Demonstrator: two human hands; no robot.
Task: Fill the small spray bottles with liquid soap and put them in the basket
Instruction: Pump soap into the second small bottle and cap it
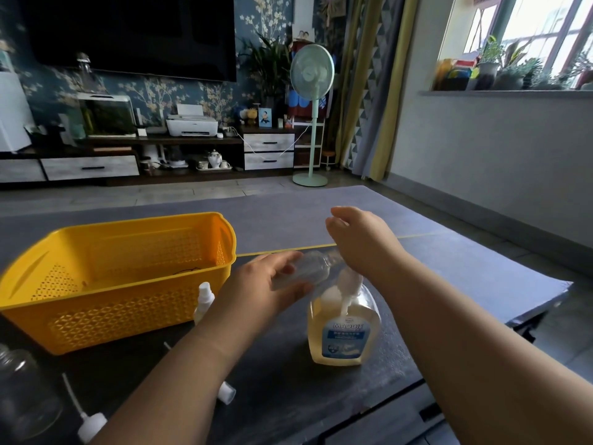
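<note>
Beside the basket (134, 223), left hand (261, 285) holds spray bottle (313, 268) over soap bottle (345, 338).

There is one yellow basket (122, 303) and one large soap bottle (345, 335). There are two small spray bottles: a clear spray bottle (305, 268) and a white-capped spray bottle (204, 300). Lying loose are one spray head (91, 423) with its tube and one small white cap (226, 392). One glass jar (22, 393) stands at the edge. Two hands show: left hand (266, 281) and right hand (356, 239).

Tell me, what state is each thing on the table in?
Clear bottle: uncapped, tilted, gripped by left hand.
Soap bottle: upright, partly full, right hand on its pump.
Basket: upright, no bottles inside.
Spray bottle: capped, standing beside basket.
Spray head: detached, lying down.
</note>
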